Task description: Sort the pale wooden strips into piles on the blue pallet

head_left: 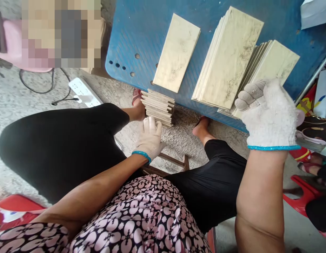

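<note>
My left hand (149, 137), in a white glove with a blue cuff, reaches down between my knees with its fingers stretched toward a low stack of beige tiles (159, 107) on the floor. My right hand (268, 114), gloved the same, is curled at the near edge of the blue table (131, 38), its fingers wrapped over the nearest fanned stack of tiles (273, 59). A taller tile stack (228, 58) lies just left of it, and a single tile (177, 52) lies flat further left.
A white power strip (84, 92) with a black cable lies on the concrete floor at left. A red plastic chair (299, 196) and another person's dark clothing are at right. My bare feet (202, 126) rest under the table edge.
</note>
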The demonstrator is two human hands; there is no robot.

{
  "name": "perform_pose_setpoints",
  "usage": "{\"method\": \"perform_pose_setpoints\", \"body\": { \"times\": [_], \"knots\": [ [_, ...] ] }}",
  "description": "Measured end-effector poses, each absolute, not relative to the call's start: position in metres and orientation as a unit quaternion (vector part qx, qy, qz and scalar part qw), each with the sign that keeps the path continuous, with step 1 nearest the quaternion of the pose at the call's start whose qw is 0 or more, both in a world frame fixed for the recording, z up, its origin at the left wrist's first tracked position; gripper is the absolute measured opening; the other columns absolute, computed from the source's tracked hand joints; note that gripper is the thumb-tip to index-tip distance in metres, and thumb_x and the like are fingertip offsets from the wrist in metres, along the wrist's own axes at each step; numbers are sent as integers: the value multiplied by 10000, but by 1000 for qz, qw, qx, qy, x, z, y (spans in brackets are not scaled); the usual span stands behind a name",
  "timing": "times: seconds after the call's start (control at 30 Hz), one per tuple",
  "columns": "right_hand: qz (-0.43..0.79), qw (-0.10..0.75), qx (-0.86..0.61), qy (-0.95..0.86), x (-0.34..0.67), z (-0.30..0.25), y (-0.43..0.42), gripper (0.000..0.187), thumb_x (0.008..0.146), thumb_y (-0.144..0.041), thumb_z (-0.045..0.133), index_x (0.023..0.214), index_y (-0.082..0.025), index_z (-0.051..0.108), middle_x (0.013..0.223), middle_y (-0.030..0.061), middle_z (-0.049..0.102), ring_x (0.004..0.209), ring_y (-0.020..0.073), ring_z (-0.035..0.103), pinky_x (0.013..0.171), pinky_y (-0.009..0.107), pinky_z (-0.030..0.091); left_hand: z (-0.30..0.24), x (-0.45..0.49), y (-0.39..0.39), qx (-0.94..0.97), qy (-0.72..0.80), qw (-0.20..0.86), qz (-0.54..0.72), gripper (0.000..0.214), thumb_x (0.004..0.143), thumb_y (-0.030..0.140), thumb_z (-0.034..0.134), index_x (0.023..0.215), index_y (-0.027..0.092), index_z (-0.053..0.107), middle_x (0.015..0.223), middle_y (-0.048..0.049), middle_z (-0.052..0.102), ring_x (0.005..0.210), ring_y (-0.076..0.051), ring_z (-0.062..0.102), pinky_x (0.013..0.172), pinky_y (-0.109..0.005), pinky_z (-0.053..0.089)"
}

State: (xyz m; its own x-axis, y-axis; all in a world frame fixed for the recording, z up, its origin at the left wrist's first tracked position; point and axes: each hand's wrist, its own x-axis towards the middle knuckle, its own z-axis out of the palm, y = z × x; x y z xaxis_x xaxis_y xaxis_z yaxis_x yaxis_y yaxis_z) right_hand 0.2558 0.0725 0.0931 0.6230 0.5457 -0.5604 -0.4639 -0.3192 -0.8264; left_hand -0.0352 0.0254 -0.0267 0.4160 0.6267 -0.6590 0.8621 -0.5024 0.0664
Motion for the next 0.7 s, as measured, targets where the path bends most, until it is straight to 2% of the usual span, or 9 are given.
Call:
{"method": "perform_pose_setpoints", "body": {
  "times": [0.13,0.27,0.43,0.53,0.6,0.7],
  "knots": [
    [426,567,-700,-87,267,86,60,259,982,-281,445,800,-197,609,723,20,645,601,130,631,541,268,521,-28,-36,23,820,454,191,-292,900,784,436,698,1478,-14,342,1558,-318,161,1439,-487,129,1169,-565,78],
    [418,523,-725,-164,268,85,53,218,953,-368,477,831,-257,619,839,30,653,746,180,671,671,336,574,-33,-37,19,827,444,186,-293,881,789,416,686,1460,-49,355,1549,-338,163,1440,-493,118,1170,-571,65],
    [430,459,-753,-192,260,88,43,181,941,-375,512,871,-260,632,821,20,664,715,168,668,656,321,594,-32,-34,21,823,453,196,-282,872,773,401,689,1444,-59,375,1553,-334,158,1443,-487,117,1174,-571,65],
    [481,348,-766,-247,268,80,24,206,899,-416,599,915,-223,670,813,29,689,709,172,676,658,314,602,-27,-29,24,811,460,215,-290,855,764,385,694,1441,-43,394,1557,-315,177,1443,-479,133,1179,-564,71],
    [521,236,-762,-302,279,63,9,245,870,-411,637,970,-193,684,854,45,710,774,194,692,729,339,605,-24,-27,25,803,466,227,-294,856,761,380,695,1443,-41,394,1560,-308,180,1446,-475,130,1180,-564,73],
    [544,92,-739,-386,293,23,-15,263,867,-386,606,1028,-196,690,999,69,723,921,230,682,845,374,575,-22,-27,25,796,473,238,-294,855,763,370,688,1447,-44,384,1565,-303,170,1450,-471,114,1180,-564,78]
  ]
}}
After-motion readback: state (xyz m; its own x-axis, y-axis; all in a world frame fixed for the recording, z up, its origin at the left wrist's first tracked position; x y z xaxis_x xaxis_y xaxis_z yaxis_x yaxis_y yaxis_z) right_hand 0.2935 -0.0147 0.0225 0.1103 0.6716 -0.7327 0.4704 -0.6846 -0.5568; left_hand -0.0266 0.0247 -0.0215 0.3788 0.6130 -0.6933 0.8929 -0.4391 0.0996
